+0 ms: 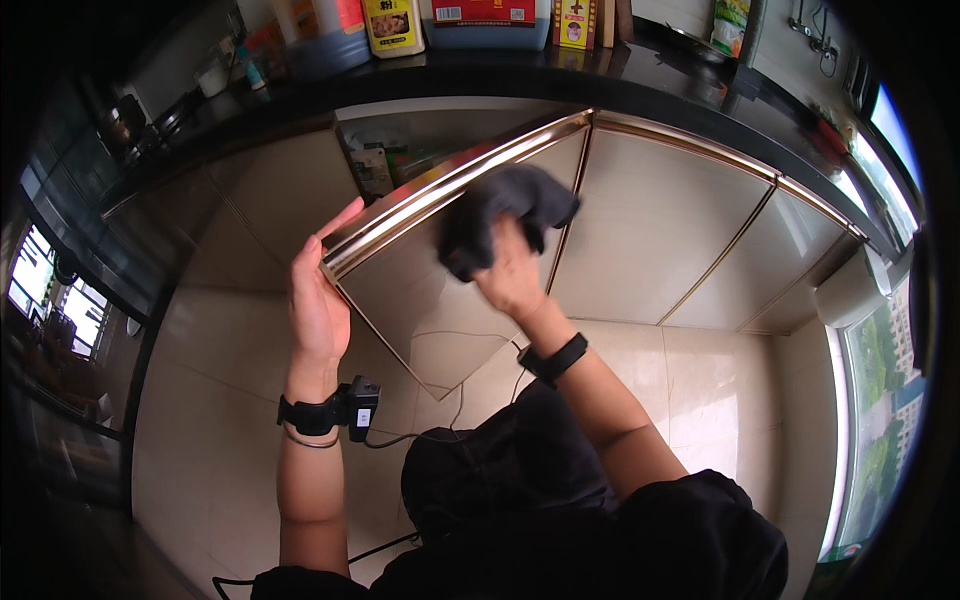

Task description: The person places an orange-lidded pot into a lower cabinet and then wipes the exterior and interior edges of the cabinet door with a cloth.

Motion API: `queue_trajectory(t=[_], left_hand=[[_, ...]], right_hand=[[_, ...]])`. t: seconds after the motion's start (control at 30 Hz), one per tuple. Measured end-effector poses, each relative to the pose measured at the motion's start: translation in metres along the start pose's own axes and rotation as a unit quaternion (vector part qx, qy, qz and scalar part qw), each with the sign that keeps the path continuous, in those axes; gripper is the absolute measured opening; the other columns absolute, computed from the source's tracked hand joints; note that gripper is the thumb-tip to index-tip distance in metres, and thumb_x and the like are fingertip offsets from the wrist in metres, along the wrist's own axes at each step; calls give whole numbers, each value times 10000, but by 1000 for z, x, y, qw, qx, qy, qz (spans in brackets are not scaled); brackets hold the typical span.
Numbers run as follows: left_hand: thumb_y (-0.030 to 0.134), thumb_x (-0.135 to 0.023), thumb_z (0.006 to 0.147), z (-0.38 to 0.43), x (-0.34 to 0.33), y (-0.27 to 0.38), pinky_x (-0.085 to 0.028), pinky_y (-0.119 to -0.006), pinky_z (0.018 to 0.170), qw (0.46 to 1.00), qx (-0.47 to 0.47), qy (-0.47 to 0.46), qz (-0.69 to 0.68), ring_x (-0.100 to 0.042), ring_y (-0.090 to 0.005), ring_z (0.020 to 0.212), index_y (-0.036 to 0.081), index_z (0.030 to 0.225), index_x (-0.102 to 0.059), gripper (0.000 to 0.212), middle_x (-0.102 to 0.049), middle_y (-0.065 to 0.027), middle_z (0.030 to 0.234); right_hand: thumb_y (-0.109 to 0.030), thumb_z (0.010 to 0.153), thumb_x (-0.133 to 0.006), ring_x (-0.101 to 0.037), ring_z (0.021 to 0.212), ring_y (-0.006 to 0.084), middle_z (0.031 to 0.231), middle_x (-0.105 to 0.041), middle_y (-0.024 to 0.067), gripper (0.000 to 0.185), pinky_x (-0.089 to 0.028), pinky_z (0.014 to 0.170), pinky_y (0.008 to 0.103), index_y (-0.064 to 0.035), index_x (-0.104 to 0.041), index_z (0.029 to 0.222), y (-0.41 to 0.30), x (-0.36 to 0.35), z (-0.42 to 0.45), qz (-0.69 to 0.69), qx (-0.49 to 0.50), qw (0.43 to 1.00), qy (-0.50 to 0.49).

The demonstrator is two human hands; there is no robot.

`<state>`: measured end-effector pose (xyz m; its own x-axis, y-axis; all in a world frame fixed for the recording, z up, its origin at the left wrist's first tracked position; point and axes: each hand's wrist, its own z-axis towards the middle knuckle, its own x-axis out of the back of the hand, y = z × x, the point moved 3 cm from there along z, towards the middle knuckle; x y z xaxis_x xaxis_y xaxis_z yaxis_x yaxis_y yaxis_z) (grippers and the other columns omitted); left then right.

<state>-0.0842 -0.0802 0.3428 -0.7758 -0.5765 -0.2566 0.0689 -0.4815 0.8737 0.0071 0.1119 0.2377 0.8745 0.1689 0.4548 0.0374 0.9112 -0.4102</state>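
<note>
A cabinet door (390, 307) with a shiny metal top rail (450, 199) stands swung out from the base cabinets. My left hand (321, 307) grips its free edge near the top corner, with the fingers behind the door and the thumb side against the edge. In my right hand (514, 274) is a bunched dark cloth (499, 202), blurred, held at the face of the door just below the rail. The cloth hides part of the door and most of my right fingers.
Behind the door is the cabinet opening with packages (373, 169) inside. Closed cabinet doors (667, 202) continue to the right. Above runs a black countertop (525, 79) bearing a yellow package (394, 26) and a large container (487, 34). A cable (405, 439) hangs from my left wrist device.
</note>
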Motion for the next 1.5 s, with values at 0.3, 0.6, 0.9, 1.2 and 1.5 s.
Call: queue_trajectory(t=[0.3,0.6,0.9,1.2,1.5], left_hand=[[328,-234,911,-11,-10,0,-359,-323,955,1000,0,30,-1,-486,-188,1089,-29,1225,-468,529,-517,-124,1183],[328,-253,912,-7,-13,5,-391,-312,932,999,28,32,-32,-520,-182,1050,-47,1206,-479,527,-538,-141,1171],[333,-263,903,-3,-16,3,-386,-311,935,997,-5,80,-9,-528,-184,1042,-54,1186,-494,532,-559,-138,1137],[327,-263,906,2,-18,1,-399,-310,913,995,-14,100,-9,-536,-179,1021,-63,1171,-501,529,-565,-134,1121],[315,-249,910,3,-15,7,-406,-307,915,997,6,76,-24,-559,-190,1000,-64,1179,-492,524,-578,-142,1109]], right_hand=[[-235,774,-580,-169,1296,440,1418,-72,291,818,-172,1065,419,64,-96,1362,-14,9,24,154,-135,970,133],[-199,660,-595,-341,1237,352,1295,-411,185,622,-241,1030,486,-44,-442,1242,-94,9,-28,45,94,987,-119],[-108,544,-649,-436,1087,330,1146,-482,137,630,-308,972,455,-49,-481,1148,-119,20,-22,37,86,983,-156],[-27,624,-553,-278,1233,409,1297,-349,257,678,-227,1010,496,32,-359,1271,-47,38,14,31,-34,999,28],[-143,561,-661,-512,936,283,1021,-580,87,584,-317,909,487,-104,-549,1132,-110,6,-20,53,71,964,-251]])
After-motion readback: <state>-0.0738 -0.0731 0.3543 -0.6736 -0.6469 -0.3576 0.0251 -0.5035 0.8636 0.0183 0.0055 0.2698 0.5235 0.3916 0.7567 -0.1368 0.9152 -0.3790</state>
